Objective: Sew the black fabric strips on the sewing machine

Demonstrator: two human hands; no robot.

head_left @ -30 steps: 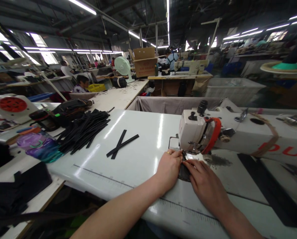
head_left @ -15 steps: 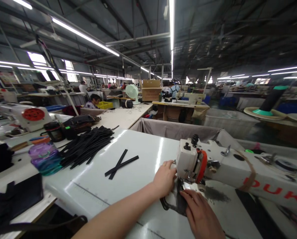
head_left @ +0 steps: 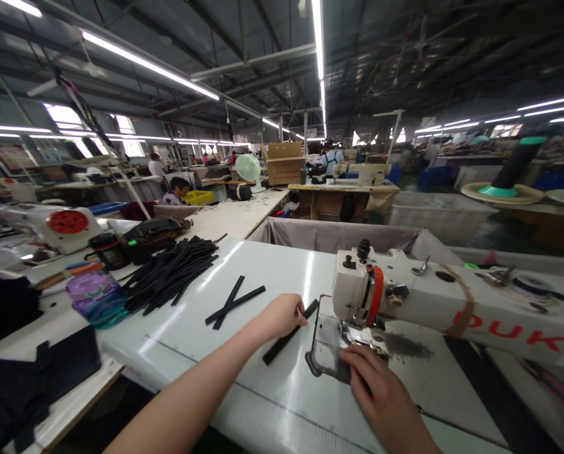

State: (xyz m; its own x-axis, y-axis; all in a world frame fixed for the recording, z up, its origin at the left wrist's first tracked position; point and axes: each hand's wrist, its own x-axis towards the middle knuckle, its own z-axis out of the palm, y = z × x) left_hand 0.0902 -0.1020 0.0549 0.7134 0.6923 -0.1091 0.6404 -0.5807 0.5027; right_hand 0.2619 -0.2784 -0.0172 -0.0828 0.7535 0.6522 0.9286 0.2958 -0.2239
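"Head view: how many strips do you count?"

"One black strip (head_left: 278,350) is pinched in the fingers of my left hand (head_left: 286,313), slanting over the white tabletop (head_left: 272,265) left of the near sewing machine (head_left: 409,290). Two crossed strips (head_left: 231,305) lie farther left, and left of them is one heap of strips (head_left: 173,274), too tangled to count."

"And your right hand?"

"Apart from the left; my right hand (head_left: 374,381) has its fingertips at the edge of one metal plate (head_left: 327,335), and I cannot tell whether they pinch anything. One wide dark band (head_left: 494,391) lies to the right."

"The surface, the room?"

"Glossy, with a ruler scale (head_left: 305,417) along the near side. One purple and teal bottle (head_left: 97,299) sits left. Far off are one pale green fan (head_left: 248,168), one open carton (head_left: 285,170) and one yellow crate (head_left: 199,197)"
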